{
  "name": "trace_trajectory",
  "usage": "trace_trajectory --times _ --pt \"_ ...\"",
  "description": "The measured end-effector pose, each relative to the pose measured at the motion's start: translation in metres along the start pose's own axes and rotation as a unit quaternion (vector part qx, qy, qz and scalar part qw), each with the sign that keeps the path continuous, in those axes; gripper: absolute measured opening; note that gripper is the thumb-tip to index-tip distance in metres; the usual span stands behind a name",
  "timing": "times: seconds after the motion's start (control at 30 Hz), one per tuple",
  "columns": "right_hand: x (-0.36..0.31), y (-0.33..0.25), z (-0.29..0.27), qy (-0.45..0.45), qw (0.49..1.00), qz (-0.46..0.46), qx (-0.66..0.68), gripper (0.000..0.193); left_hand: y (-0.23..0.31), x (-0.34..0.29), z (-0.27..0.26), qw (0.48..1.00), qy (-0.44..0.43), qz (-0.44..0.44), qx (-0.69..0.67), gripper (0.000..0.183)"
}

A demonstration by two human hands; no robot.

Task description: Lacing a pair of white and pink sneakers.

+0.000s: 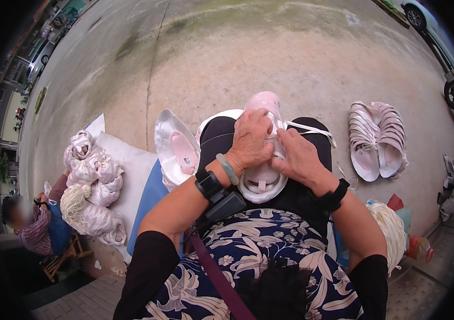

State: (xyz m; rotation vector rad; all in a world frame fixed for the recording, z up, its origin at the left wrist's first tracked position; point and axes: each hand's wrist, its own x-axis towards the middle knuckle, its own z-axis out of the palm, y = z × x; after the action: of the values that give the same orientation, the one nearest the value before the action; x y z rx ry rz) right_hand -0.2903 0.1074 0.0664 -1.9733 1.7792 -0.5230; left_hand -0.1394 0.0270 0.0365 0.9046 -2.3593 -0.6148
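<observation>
Across my lap lies a pale pink and white shoe upper [263,99], its rounded heel end towards me. My left hand [251,140] lies over its left side, fingers bent and closed on the lacing area. From the right, my right hand [302,162] grips the upper, its fingertips close to those of the left at the middle. What the fingertips pinch is partly hidden. A white shoelace [312,128] trails from the upper over my right knee. Another white upper with a pink lining [183,148] rests beside my left knee.
On the left, several bundled pink-white uppers [96,178] lie on a white sheet [133,160]. A pair of uppers [365,136] stands on the concrete at right. Near my right elbow are a hank of white laces [388,229] and a plastic bottle [420,249]. Another person [37,226] sits far left.
</observation>
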Motion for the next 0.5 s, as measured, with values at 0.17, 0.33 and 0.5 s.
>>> trace_trajectory --times 0.17,0.33,0.5 --pt "-0.008 0.004 0.011 0.079 0.996 -0.02 0.047 0.04 0.013 0.001 -0.004 0.998 -0.038 -0.031 0.043 0.014" --pt "-0.008 0.016 0.017 0.133 0.988 -0.075 0.024 0.028 0.019 -0.005 0.004 0.996 -0.023 0.0 0.088 0.016" --pt "-0.005 0.016 0.01 0.053 0.998 -0.016 0.043 0.022 0.021 -0.006 0.007 0.993 -0.031 0.023 0.113 0.02"
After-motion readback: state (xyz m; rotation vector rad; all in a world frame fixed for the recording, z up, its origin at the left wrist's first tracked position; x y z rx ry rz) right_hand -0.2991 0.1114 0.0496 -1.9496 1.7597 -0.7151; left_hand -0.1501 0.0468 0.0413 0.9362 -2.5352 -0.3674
